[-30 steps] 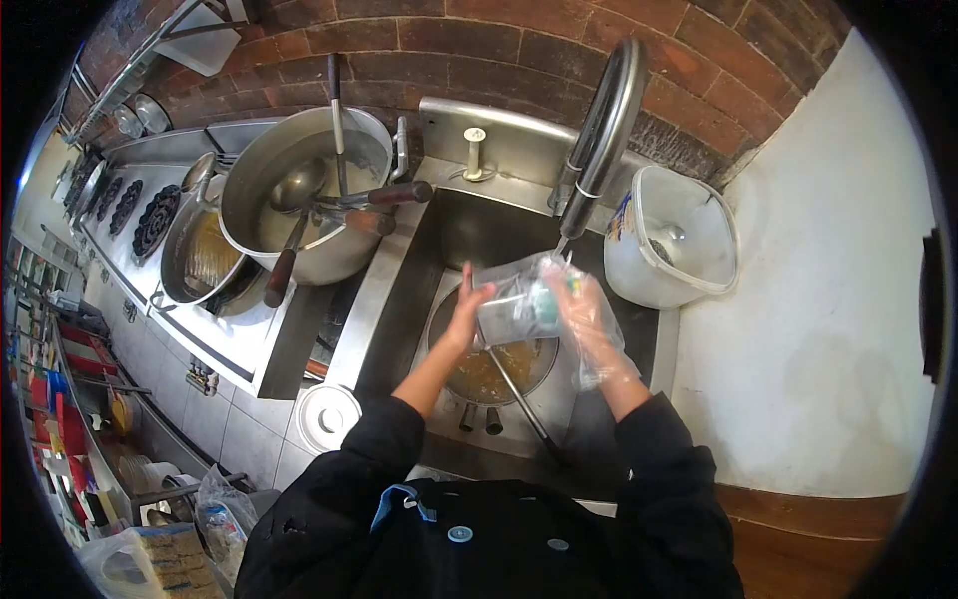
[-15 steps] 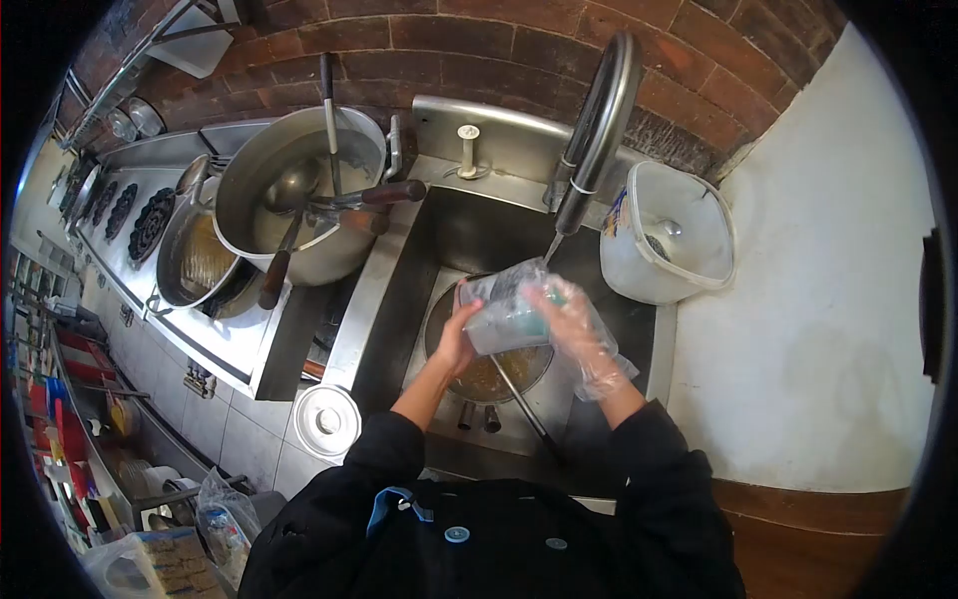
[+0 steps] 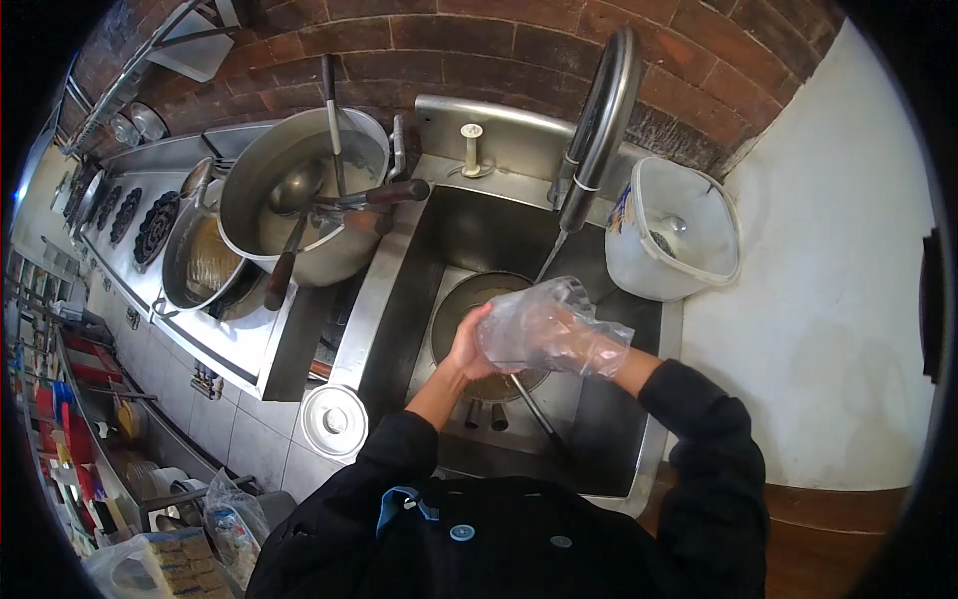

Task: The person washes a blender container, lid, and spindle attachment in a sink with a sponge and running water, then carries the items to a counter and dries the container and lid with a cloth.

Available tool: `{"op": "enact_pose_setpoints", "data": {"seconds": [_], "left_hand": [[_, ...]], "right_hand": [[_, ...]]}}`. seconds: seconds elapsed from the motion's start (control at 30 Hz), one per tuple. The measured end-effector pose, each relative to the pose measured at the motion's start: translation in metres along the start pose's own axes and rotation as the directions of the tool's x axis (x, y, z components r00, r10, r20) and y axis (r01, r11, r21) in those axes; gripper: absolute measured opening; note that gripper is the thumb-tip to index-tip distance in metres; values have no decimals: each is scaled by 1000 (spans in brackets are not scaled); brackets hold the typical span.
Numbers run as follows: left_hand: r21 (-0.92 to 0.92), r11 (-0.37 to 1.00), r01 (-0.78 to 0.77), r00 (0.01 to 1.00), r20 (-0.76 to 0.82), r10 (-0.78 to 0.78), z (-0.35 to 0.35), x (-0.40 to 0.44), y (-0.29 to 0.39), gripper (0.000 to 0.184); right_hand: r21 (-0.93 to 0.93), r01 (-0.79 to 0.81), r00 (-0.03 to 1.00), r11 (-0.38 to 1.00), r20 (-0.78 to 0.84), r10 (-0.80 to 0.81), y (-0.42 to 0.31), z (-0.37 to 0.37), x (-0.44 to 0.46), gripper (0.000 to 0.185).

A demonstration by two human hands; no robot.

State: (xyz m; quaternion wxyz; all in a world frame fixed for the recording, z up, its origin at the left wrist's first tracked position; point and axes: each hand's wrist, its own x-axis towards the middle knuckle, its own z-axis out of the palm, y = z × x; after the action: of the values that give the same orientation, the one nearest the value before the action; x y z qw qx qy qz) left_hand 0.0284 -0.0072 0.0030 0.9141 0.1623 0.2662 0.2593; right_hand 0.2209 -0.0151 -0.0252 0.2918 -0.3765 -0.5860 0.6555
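Have turned the clear plastic container [image 3: 509,334] since the earlier frame, clasping it with bare left hand [image 3: 466,344] between side edges of the stainless-steel sink [image 3: 381,290]. Reaching apparently inside with film-covered right hand [image 3: 567,337]; cannot tell its grasp. Could slip into the round metal pan [image 3: 461,301] below if pushed while wet.
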Motion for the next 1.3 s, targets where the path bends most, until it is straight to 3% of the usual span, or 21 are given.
{"op": "enact_pose_setpoints", "data": {"seconds": [0.07,0.17,0.23,0.27,0.33,0.37,0.43,0.6,0.67,0.7,0.73,0.8,0.87,0.93,0.97,1.0,1.03,1.07,1.13,1.2,1.3], "left_hand": [[30,999,-41,999,-9,41,-14,19,-5,64],[80,993,-87,995,-42,91,-21,24,0,64],[42,994,-102,994,-43,104,-28,25,12,65],[-36,993,-113,993,33,114,-31,28,18,65],[-164,986,17,994,-103,-34,-39,38,28,66],[-161,987,17,994,-102,-34,-36,41,26,66],[-64,997,48,994,-92,-54,-27,49,23,71],[-245,964,104,988,139,-71,-37,41,6,75],[-278,957,85,983,182,-35,-46,46,-1,72],[-225,974,-8,985,169,47,-52,57,-7,69],[-170,980,-102,978,161,130,-58,66,-12,65],[-302,953,-24,981,175,80,-41,64,-6,52],[-309,951,-5,981,181,64,-37,68,-8,50],[-280,957,-73,976,178,126,-36,68,-14,49],[-226,957,-180,980,48,195,-30,62,-13,49],[-158,948,-275,961,-77,266,-19,54,-10,50],[-171,945,-277,961,-29,277,-11,44,-2,44],[-170,947,-274,962,-25,274,-17,46,4,44],[-87,929,-359,928,74,365,-34,52,16,40],[-55,932,-357,927,104,361,-18,46,34,27],[452,835,-312,906,-122,405,-1,68,43,16]], "right_hand": [[112,43,995,993,-96,-32,28,4,8,30],[-91,81,968,993,-230,-100,-24,19,-2,37],[530,-82,970,844,-152,190,-50,9,-1,30],[707,-21,976,707,-140,169,-80,12,-4,31],[376,-4,950,926,-289,121,-95,5,2,33],[376,0,950,927,-290,118,-89,0,5,33],[-228,141,951,963,-239,-196,-70,-8,14,33],[-451,100,865,887,-401,-302,-86,1,0,28],[259,177,778,950,-628,26,-89,-2,-14,23],[399,189,731,897,-667,142,-75,-9,-18,24],[399,188,730,898,-668,144,-60,-10,-18,24],[597,366,642,714,-718,271,-42,-6,-21,30],[590,374,675,716,-702,226,-35,1,-24,41],[445,139,567,885,-768,297,-52,9,-29,41],[443,144,567,885,-770,293,-52,3,-29,41],[120,-115,509,986,-846,162,-52,-7,-29,36],[-204,-378,487,903,-873,7,-51,-14,-30,32],[-203,-378,483,903,-876,5,-62,-15,-33,32],[-551,-373,321,747,-832,-453,-102,-13,-42,25],[-802,-162,124,575,-595,-794,-128,-42,-55,27],[-854,-324,58,407,-447,-893,-191,-55,-72,32]]}}
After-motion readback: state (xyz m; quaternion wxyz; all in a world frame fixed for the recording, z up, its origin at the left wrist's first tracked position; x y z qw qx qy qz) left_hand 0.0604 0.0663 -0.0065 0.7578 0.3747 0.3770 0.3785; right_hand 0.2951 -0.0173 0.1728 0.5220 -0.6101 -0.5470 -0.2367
